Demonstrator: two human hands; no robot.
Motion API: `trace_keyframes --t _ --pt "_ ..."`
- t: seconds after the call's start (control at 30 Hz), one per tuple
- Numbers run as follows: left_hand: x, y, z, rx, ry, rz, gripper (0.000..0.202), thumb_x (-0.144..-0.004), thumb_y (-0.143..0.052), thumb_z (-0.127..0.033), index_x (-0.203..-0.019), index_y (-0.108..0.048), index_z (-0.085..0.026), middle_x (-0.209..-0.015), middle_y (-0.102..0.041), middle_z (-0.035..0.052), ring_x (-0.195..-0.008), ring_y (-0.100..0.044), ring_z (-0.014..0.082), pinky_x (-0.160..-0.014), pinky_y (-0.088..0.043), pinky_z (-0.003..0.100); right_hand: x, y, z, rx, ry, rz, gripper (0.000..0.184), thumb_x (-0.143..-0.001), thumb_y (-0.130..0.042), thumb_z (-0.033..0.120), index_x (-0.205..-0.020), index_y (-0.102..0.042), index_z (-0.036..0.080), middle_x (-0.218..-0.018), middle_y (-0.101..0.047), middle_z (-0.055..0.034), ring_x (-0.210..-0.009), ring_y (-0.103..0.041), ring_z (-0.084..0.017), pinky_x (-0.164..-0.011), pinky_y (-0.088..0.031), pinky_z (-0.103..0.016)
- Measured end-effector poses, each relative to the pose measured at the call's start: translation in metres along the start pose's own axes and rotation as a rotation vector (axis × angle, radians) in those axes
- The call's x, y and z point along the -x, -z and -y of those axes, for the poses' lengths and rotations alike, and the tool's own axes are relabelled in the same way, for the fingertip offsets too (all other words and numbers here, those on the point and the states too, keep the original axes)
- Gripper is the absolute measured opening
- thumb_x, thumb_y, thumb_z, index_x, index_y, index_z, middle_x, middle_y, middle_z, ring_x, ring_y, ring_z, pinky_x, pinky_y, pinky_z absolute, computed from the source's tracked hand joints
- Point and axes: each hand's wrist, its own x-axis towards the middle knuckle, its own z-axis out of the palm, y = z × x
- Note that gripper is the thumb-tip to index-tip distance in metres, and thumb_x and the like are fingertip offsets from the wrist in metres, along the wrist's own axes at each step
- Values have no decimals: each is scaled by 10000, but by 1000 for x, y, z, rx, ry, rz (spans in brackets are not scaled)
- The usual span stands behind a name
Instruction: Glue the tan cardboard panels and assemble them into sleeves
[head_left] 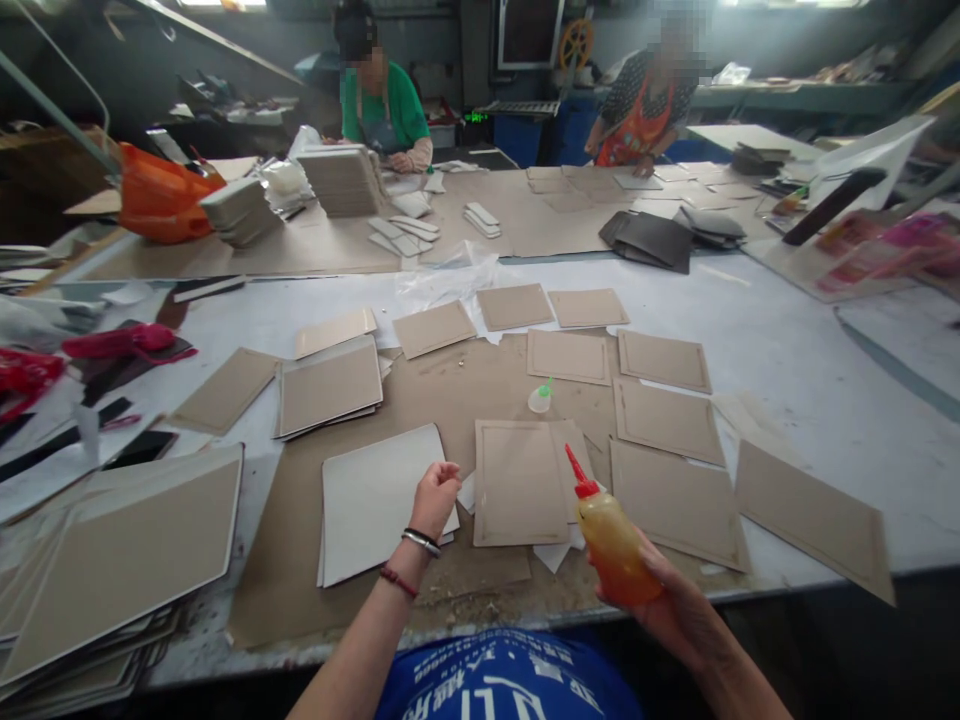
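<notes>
My right hand (667, 600) is wrapped round a squeeze bottle (619, 550) of amber liquid, with its red nozzle tilted up and to the left. My left hand (437, 497) has its fingers curled in, with nothing showing in them, over the right edge of a stack of white sheets (375, 500). Between the two hands lies a brown board (520, 485) with a line running just inside its edges. It partly covers another board on its right. Beyond it stands a small bottle (540, 400) with a green cap.
More brown boards (670, 418) lie in an arc at the back and right. Board stacks (330, 385) and larger boards (150, 560) sit to the left. Across the table, one person in a green top (405, 105) and another in an orange apron (637, 125) stand near stacked boards.
</notes>
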Motion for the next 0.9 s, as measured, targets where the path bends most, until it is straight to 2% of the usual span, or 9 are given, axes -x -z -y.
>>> trace_keyframes --t 0.07,0.17,0.33,0.43,0.6,0.7,0.9 --pt "4 -2 6 -4 17 7 137 -542 -524 -117 -674 -542 -152 -674 -554 1 -619 -512 115 -588 -370 236 1 1 2 26 32 -13 532 -680 -666 397 -1148 -448 270 -1053 -584 -65 -945 -565 -244 -779 -476 -419" --pt "13 -6 15 -8 37 11 112 -534 -525 -114 -635 -534 -161 -609 -547 -13 -579 -508 115 -570 -376 237 1 5 4 40 67 -25 460 -719 -625 405 -1128 -487 246 -1059 -587 -71 -938 -566 -238 -755 -487 -388" --pt "21 -11 22 28 39 16 180 -571 -609 -262 -708 -571 -151 -569 -548 -22 -555 -491 111 -552 -373 232 -2 16 6 40 56 -27 414 -734 -607 412 -1104 -518 249 -1031 -601 -68 -922 -571 -248 -718 -496 -379" --pt "21 -12 21 66 50 45 239 -548 -656 -338 -647 -563 -141 -549 -537 -23 -532 -476 94 -546 -369 223 -6 19 7 48 59 -12 379 -740 -597 408 -1084 -526 265 -1019 -601 -52 -914 -569 -243 -720 -494 -385" --pt "25 -9 15 163 108 142 348 -496 -732 -395 -658 -573 -131 -590 -569 -1 -568 -518 101 -570 -396 227 -11 17 10 129 56 -40 383 -725 -594 441 -1062 -526 272 -1015 -591 -51 -898 -568 -247 -728 -488 -402" --pt "28 -6 12 193 131 189 344 -512 -746 -390 -655 -573 -130 -580 -569 -5 -561 -514 91 -569 -386 216 -13 15 13 138 43 -35 410 -710 -606 441 -1068 -525 258 -1011 -585 -63 -896 -563 -249 -715 -492 -394" --pt "28 0 10 145 107 197 287 -550 -722 -364 -623 -568 -133 -557 -569 -7 -545 -501 83 -561 -356 201 -17 12 16 96 14 0 414 -711 -612 405 -1086 -531 248 -982 -577 -62 -835 -563 -223 -686 -501 -369"
